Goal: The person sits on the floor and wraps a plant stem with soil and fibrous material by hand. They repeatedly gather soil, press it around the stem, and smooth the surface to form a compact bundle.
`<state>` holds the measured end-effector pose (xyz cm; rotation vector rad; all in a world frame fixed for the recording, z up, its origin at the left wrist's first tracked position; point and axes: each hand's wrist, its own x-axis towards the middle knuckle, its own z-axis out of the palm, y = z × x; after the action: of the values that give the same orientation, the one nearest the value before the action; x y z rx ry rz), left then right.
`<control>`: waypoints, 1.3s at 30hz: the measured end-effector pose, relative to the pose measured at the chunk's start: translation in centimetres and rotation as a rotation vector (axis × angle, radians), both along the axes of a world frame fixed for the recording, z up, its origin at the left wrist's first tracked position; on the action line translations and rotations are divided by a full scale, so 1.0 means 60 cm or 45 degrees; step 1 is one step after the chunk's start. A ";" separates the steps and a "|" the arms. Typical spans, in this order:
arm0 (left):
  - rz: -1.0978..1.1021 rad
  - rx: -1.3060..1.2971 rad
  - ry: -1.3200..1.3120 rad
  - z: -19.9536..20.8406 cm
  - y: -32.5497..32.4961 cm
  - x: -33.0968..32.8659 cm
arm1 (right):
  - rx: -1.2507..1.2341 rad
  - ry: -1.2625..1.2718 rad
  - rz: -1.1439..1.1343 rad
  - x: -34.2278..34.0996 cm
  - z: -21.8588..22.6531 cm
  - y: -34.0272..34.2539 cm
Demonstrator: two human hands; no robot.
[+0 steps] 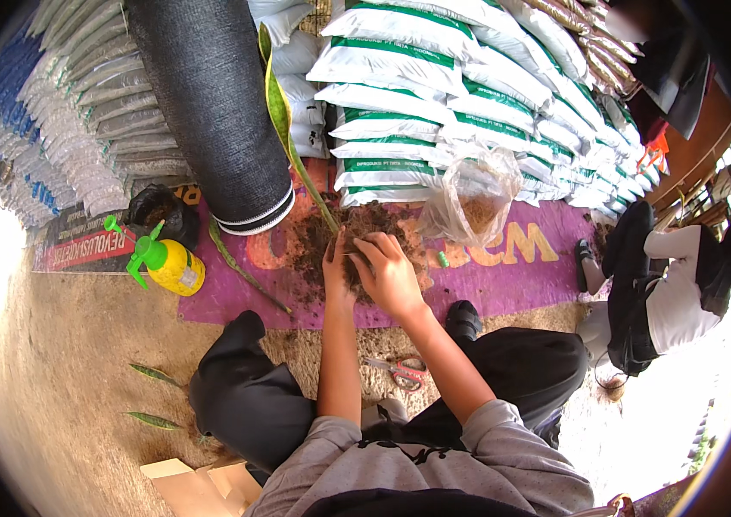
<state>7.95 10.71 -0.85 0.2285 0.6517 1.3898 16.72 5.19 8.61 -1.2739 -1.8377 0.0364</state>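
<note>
A snake plant (280,112) with a long, yellow-edged leaf leans up and left from a heap of dark soil (309,237). At its base, my left hand (336,269) has its fingers closed against the rooted end. My right hand (389,274) is beside it, palm down, with bent fingers pinching in toward the left hand over the soil. What the right fingertips hold is hidden in the dark clump. A second snake plant leaf (240,269) lies on the purple banner (469,293), left of the heap.
A yellow-green spray bottle (167,263) stands left, near a black bag of soil (163,211). Beyond the heap are a clear bag (477,198), a black mesh roll (210,112) and stacked white sacks (391,95). Red-handled scissors (404,373) lie between my legs. Another person (684,284) is at right.
</note>
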 end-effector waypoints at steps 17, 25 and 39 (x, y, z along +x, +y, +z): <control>-0.117 0.123 0.061 0.001 -0.012 -0.010 | -0.421 -0.163 -0.003 -0.016 -0.049 -0.071; -0.140 -0.051 -0.261 0.011 -0.011 -0.014 | -0.300 0.518 0.040 -0.004 -0.040 -0.021; -0.059 0.037 -0.465 0.009 -0.035 -0.016 | -0.221 0.102 0.256 -0.052 -0.072 0.045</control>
<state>6.98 8.61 -0.33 0.0101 0.3211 1.3524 13.59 7.90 4.27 -1.1812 -1.9187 0.3579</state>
